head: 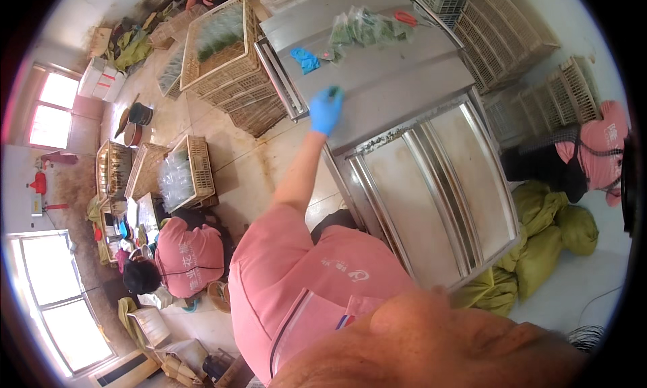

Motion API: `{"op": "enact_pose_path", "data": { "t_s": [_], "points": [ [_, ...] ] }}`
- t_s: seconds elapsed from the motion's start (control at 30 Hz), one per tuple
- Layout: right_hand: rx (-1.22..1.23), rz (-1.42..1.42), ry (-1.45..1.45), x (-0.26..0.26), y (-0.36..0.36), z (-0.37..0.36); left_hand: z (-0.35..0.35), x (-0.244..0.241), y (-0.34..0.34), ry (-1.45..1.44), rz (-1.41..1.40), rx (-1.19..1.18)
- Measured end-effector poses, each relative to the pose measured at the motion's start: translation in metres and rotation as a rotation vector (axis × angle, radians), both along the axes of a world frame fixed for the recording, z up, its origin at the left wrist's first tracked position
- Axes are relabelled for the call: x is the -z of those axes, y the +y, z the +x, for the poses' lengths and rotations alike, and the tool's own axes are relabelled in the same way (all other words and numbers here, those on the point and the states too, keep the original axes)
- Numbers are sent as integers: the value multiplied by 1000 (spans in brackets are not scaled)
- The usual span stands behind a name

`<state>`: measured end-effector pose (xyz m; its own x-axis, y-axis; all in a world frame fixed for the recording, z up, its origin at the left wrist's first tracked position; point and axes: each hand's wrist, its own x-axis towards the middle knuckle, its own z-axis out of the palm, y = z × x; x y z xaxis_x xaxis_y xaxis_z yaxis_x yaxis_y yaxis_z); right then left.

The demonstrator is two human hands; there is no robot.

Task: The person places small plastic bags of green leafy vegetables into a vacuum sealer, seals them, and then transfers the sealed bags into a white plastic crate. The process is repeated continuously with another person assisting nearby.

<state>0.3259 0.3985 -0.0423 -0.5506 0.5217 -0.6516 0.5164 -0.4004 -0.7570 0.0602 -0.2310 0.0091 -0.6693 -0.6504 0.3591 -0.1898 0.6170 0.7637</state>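
Note:
My left hand [326, 112], in a blue glove, is over the stainless steel top of a cabinet [399, 79], near its left edge. Its fingertips close on a small dark green thing, too blurred to name. Just beyond, a crumpled blue glove [305, 60] lies on the steel, with a small dark greenish piece [327, 55] to its right. Farther back is a heap of clear plastic bags with green leafy contents [366, 28]. Red-handled scissors [405, 18] lie right of the bags. My right hand is out of view.
Stacked plastic crates [217, 69] stand left of the cabinet, the top one holding bagged greens. More crates [495, 34] line the right wall. Green sacks [541, 251] lie at the right. A seated person [189, 256] is at lower left; other people are at far right and top.

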Motion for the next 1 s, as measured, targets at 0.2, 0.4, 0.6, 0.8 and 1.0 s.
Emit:
{"op": "enact_pose_path", "data": {
  "t_s": [0.2, 0.4, 0.6, 0.8, 1.0],
  "points": [
    [-407, -52, -28, -17, -78, -72, -75, 6, -129, -240, -503, -145],
    [-524, 76, 2, -28, -152, -90, -127, -5, -107, -26, -44, 88],
    [-1015, 453, 217, -12, -215, -193, -56, -2, 13, 79, 504, 432],
    [-972, 330, 550, -70, -288, -292, 0, 32, 130, -307, 514, 755],
    [-922, 299, 248, 41, -275, -289, -8, 87, 141, -572, 196, 623]
  ]
}}
